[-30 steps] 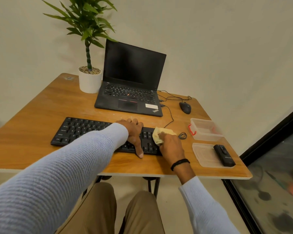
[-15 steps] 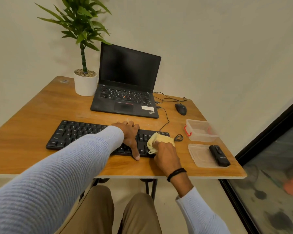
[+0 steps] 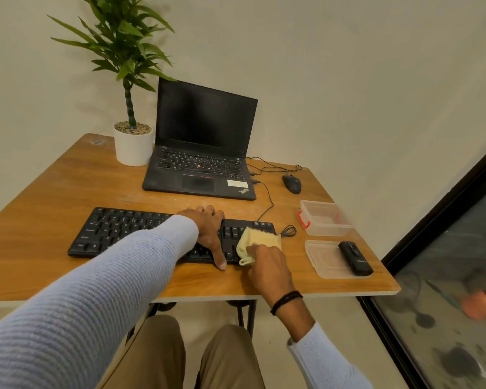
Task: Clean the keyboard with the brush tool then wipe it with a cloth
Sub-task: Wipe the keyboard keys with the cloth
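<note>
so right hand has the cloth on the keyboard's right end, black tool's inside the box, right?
No. The head view shows the black tool lying on the flat lid beside the box, not inside it. The right hand does hold the cloth on the right end of the keyboard.

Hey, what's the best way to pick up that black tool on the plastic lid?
Come from above and pinch the black tool across its long sides near the middle: it lies flat on the lid, long and narrow, nothing over it.
</note>
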